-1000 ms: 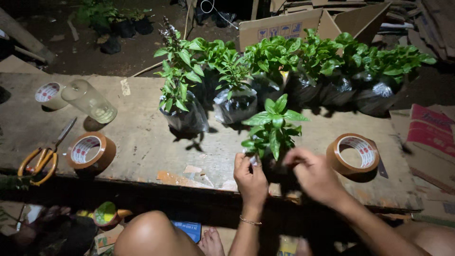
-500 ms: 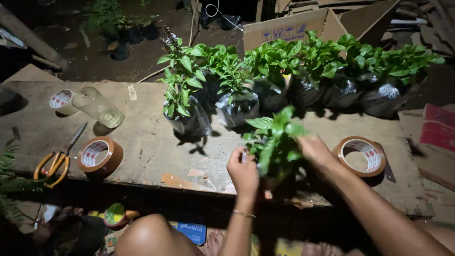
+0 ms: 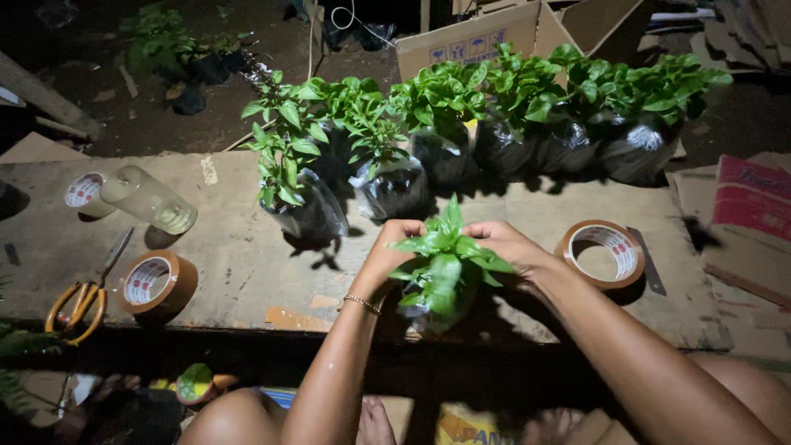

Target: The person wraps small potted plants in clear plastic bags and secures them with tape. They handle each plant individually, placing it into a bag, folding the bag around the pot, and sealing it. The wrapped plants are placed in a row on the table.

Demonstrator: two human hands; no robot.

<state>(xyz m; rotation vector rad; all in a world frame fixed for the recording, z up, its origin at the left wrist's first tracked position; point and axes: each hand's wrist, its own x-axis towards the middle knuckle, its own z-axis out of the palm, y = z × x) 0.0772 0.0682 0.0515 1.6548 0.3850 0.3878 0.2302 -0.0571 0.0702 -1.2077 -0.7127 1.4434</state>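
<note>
At the near edge of the bench, the seedling (image 3: 441, 264) has come up off the boards and now sits tilted between both hands. Left hand (image 3: 394, 239) and right hand (image 3: 504, 241) have climbed from its bag to the stem, fingers pinched around the top leaves. Behind it stands the row of bagged plants (image 3: 461, 124); a tape roll (image 3: 601, 254) lies just right, scissors (image 3: 78, 292) far left.
</note>
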